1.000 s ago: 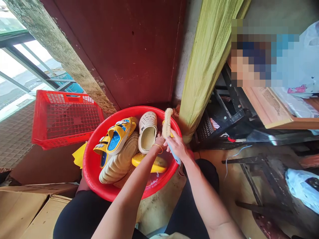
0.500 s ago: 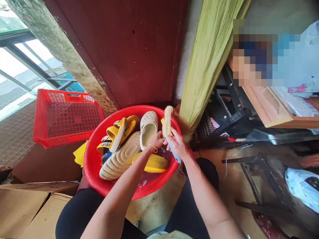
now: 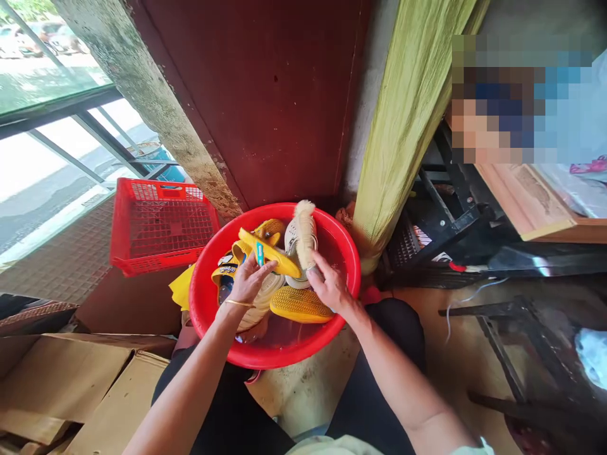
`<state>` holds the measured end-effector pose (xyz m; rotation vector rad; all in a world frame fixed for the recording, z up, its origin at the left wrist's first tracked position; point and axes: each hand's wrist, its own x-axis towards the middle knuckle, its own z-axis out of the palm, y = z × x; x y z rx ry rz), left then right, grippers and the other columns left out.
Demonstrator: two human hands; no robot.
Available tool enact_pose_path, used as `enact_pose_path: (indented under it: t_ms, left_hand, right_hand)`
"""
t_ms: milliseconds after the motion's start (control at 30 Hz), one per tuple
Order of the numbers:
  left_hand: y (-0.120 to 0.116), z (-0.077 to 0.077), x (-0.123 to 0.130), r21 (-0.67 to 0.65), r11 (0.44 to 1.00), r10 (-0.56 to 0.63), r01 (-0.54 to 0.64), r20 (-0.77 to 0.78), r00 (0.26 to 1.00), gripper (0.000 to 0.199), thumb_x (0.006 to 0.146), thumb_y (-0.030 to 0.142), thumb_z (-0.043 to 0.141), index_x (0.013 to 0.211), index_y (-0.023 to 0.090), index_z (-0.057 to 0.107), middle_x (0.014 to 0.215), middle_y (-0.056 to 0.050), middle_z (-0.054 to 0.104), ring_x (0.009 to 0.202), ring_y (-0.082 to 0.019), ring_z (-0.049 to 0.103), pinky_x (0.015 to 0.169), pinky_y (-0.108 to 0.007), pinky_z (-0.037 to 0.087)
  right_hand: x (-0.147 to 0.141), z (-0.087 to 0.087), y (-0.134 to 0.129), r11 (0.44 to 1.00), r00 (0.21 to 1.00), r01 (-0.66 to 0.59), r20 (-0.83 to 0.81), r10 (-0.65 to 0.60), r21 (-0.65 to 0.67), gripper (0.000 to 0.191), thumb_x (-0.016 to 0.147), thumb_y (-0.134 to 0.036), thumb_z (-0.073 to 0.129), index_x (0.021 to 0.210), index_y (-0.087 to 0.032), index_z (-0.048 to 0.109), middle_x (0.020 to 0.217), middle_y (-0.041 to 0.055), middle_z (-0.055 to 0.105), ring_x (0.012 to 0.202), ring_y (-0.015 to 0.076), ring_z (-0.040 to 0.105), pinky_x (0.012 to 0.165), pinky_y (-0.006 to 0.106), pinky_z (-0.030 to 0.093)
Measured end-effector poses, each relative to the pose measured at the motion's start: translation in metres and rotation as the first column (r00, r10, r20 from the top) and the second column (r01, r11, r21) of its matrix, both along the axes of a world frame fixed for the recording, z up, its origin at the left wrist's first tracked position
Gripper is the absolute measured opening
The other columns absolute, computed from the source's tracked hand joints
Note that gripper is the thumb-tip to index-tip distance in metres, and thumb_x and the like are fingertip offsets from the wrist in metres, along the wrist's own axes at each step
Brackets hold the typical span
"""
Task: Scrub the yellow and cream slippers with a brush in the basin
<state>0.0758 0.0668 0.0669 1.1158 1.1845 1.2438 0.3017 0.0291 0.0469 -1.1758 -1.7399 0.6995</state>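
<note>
The brush (image 3: 304, 232) handle is hidden inside the right hand (image 3: 331, 287).

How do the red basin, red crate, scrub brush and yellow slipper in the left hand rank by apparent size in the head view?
1. red basin
2. red crate, farther off, so unsure
3. yellow slipper and scrub brush: look alike

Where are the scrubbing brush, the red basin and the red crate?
scrubbing brush (image 3: 303, 232), head view, on its pale bristles.
red basin (image 3: 349, 260), head view, on its right rim.
red crate (image 3: 164, 227), head view, on its mesh wall.
</note>
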Motion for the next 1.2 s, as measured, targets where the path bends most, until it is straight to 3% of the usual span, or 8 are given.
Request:
enact_pose_path:
  t_ms: [67,167,267,600,733,900,1067,1200]
  left_hand:
    - [-0.010,-0.017,-0.008,-0.024,0.998,0.063,-0.063,-0.006,0.998,0.047,0.064,0.046,0.092,0.095,0.017,0.073,0.093,-0.005,0.075,0.086,-0.021,0.067,0.079,-0.032,0.055]
    - [-0.014,-0.040,-0.016,-0.038,0.985,0.172,-0.171,0.030,0.985,0.052,0.064,0.050,0.089,0.101,0.017,0.072,0.099,-0.006,0.076,0.087,-0.021,0.068,0.076,-0.030,0.055]
    - [-0.006,-0.050,-0.021,-0.041,0.967,0.253,-0.251,0.059,0.966,0.053,0.063,0.052,0.089,0.098,0.017,0.071,0.094,-0.004,0.075,0.083,-0.019,0.067,0.074,-0.030,0.055]
    - [0.002,-0.050,-0.017,-0.076,0.963,0.259,-0.257,0.018,0.966,0.055,0.066,0.061,0.084,0.095,0.017,0.069,0.092,-0.005,0.073,0.075,-0.018,0.064,0.069,-0.030,0.053]
    - [-0.008,-0.057,-0.014,0.073,0.980,0.196,-0.185,-0.210,0.958,0.042,0.079,0.059,0.073,0.092,0.019,0.068,0.091,-0.006,0.073,0.081,-0.021,0.064,0.079,-0.034,0.052]
    - [-0.018,-0.066,-0.006,0.216,0.975,0.161,-0.058,-0.494,0.854,0.024,0.079,0.046,0.072,0.078,0.023,0.065,0.081,-0.006,0.070,0.085,-0.025,0.062,0.088,-0.038,0.049]
    - [-0.020,-0.073,0.003,0.139,0.990,0.052,0.004,-0.396,0.917,0.014,0.071,0.036,0.077,0.074,0.025,0.070,0.076,-0.007,0.070,0.085,-0.028,0.064,0.087,-0.038,0.049]
    - [-0.017,-0.071,0.003,0.013,1.000,0.010,-0.007,-0.158,0.987,0.024,0.063,0.040,0.085,0.075,0.023,0.071,0.078,-0.006,0.073,0.085,-0.028,0.065,0.081,-0.036,0.053]
  right_hand:
    - [-0.016,0.000,-0.009,0.999,0.969,-0.037,0.245,0.027,0.038,0.053,0.104,-0.030,0.044,0.156,-0.027,0.049,0.127,0.0109,0.072,0.106,0.0227,0.072,0.092,0.033,0.058]
    - [-0.028,0.005,-0.018,0.996,0.810,-0.058,0.580,0.089,-0.071,0.056,0.105,-0.025,0.041,0.160,-0.036,0.044,0.115,0.0089,0.074,0.091,0.0222,0.074,0.079,0.031,0.059]
    - [-0.022,0.007,-0.016,0.986,0.671,0.006,0.732,0.121,-0.169,0.059,0.106,-0.025,0.039,0.161,-0.044,0.036,0.113,0.0066,0.074,0.086,0.0215,0.074,0.074,0.029,0.057]
    - [-0.010,0.005,-0.008,0.974,0.616,0.081,0.778,0.119,-0.213,0.061,0.105,-0.027,0.040,0.161,-0.047,0.033,0.112,0.0039,0.073,0.092,0.0208,0.072,0.080,0.030,0.056]
    - [-0.026,0.003,-0.007,0.981,0.632,0.049,0.766,0.115,-0.188,0.061,0.105,-0.025,0.038,0.164,-0.041,0.032,0.116,0.0075,0.074,0.090,0.0217,0.072,0.081,0.032,0.057]
    - [-0.044,0.000,-0.004,0.990,0.662,-0.057,0.737,0.132,-0.126,0.060,0.106,-0.027,0.037,0.165,-0.034,0.031,0.112,0.0117,0.073,0.091,0.0236,0.071,0.077,0.031,0.057]
    - [-0.053,0.002,-0.002,0.988,0.657,-0.145,0.741,0.139,-0.057,0.061,0.106,-0.023,0.037,0.165,-0.036,0.032,0.109,0.0122,0.070,0.082,0.0229,0.070,0.071,0.030,0.057]
    - [-0.048,0.002,-0.003,0.989,0.669,-0.139,0.731,0.134,-0.054,0.062,0.105,-0.023,0.040,0.163,-0.041,0.032,0.109,0.0100,0.069,0.078,0.0196,0.069,0.071,0.027,0.056]
